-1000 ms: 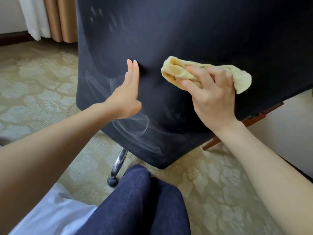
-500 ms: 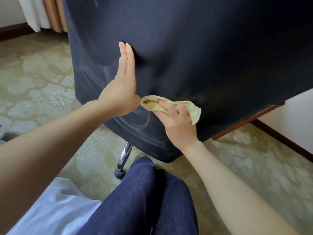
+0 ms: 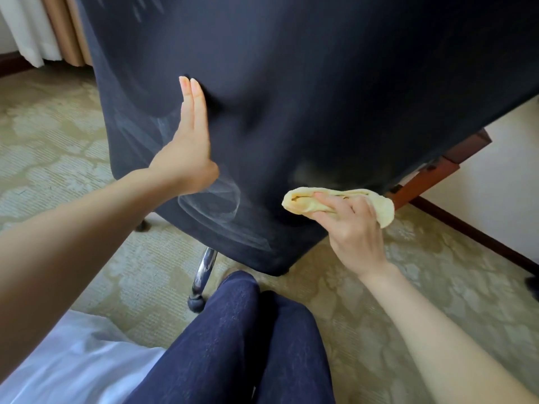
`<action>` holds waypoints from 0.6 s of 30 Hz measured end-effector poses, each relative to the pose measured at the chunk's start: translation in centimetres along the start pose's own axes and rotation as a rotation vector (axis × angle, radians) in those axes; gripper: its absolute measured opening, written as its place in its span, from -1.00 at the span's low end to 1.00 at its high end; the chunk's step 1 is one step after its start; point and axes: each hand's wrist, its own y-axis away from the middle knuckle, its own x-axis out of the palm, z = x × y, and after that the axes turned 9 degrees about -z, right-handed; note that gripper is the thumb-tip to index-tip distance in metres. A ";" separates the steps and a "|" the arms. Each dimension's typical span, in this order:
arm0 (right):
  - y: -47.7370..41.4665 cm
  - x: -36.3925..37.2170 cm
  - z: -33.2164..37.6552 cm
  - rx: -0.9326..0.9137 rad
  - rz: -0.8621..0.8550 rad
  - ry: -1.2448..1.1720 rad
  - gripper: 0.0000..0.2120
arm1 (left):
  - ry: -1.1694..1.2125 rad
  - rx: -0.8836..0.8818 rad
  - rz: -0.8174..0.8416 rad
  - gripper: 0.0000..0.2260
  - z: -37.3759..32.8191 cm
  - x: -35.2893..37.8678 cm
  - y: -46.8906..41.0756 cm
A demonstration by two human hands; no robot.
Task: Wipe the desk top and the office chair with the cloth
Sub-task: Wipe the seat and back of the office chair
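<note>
The dark fabric back of the office chair (image 3: 306, 97) fills the upper part of the head view. My left hand (image 3: 189, 147) presses flat against it with straight fingers, left of centre. My right hand (image 3: 350, 225) grips a folded yellow cloth (image 3: 385, 208) near the lower right edge of the chair back. Pale wipe streaks (image 3: 210, 199) show on the fabric below my left hand. A reddish-brown piece of wooden furniture (image 3: 455, 158) shows behind the chair at the right; I cannot tell whether it is the desk.
A chrome chair leg with a black caster (image 3: 201, 275) stands on the patterned carpet (image 3: 43, 141). My knees in dark jeans (image 3: 233, 345) are below. White bedding (image 3: 73, 365) is at the lower left, curtains (image 3: 43, 27) at the upper left, and a wall with dark skirting (image 3: 472, 231) at the right.
My right hand swept the cloth down the chair back, then right to the lower right edge. My left hand stayed flat on the fabric.
</note>
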 end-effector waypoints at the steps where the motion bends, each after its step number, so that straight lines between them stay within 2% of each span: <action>1: -0.7 -0.9 -0.6 0.003 -0.055 0.034 -0.75 | -0.014 0.003 0.004 -0.04 0.1 -0.1 0.0; 5: -3.8 -3.9 -2.4 0.034 -0.251 0.145 -0.79 | -0.063 0.004 0.010 -0.06 0.5 -0.3 0.0; 9: -5.7 -4.7 -2.3 0.154 -0.377 0.116 -0.78 | -0.026 -0.016 -0.001 -0.05 0.3 -0.3 0.0; 12: -5.1 -3.9 -1.6 0.280 -0.396 0.069 -0.73 | -0.003 -0.026 0.005 -0.04 0.2 -0.2 0.0; 16: -2.7 -1.9 0.0 0.585 -0.373 -0.105 -0.58 | 0.032 -0.031 0.017 -0.01 0.1 0.0 -0.2; 18: -1.5 -0.8 0.9 0.673 -0.366 -0.156 -0.56 | 0.027 -0.006 0.002 0.00 0.4 0.1 -0.4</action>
